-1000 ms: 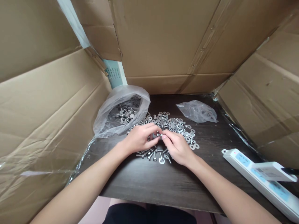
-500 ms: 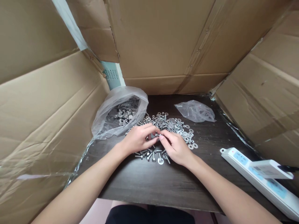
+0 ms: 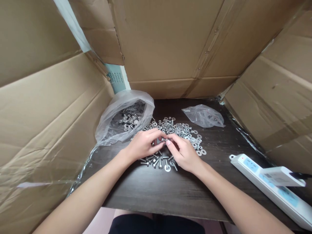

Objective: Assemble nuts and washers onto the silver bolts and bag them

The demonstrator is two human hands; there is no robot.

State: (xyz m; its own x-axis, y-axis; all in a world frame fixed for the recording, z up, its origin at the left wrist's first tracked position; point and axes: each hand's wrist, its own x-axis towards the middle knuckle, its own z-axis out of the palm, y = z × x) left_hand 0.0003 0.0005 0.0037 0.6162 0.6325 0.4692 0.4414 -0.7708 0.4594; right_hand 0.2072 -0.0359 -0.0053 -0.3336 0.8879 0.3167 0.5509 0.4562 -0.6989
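Between my two hands, just above the dark table, is a small metal bolt. My left hand pinches it near its head with thumb and fingers. At the other end, my right hand has its thumb and forefinger closed on the tip; whether a nut sits there is hidden by the fingers. Behind and beneath the hands spreads a pile of loose washers, nuts and bolts. Several bolts lie in front of my hands, one of them with a wide washer.
An open plastic bag at the back left holds many assembled bolts. A crumpled clear bag lies at the back right. On the right rests a white power strip with a plugged-in adapter. Cardboard walls surround the table.
Both hands stay in nearly the same place around the bolt. My fingers have shifted only slightly on it; the pile and bags look unchanged.
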